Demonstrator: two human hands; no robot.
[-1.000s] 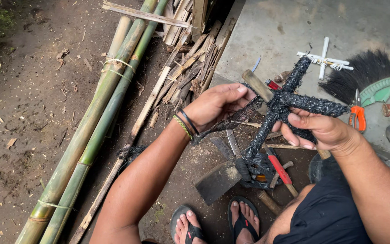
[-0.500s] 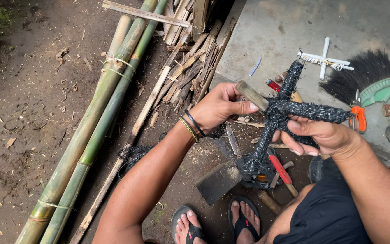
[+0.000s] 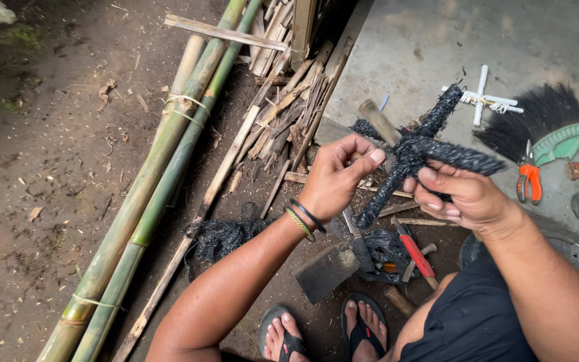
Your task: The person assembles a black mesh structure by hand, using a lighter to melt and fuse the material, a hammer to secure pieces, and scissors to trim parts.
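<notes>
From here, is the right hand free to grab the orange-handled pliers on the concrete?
Probably not yet: the right hand grips the black fibre-wrapped cross. The pliers lie uncovered just beyond it.

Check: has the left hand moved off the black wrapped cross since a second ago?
No. The left hand stays at the black wrapped cross, drifting only slightly toward the person, away from the white cross lying on the concrete.

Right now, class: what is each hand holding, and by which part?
The right hand grips the black fibre-wrapped cross by one arm near the crossing. The left hand pinches it near the centre.
</notes>
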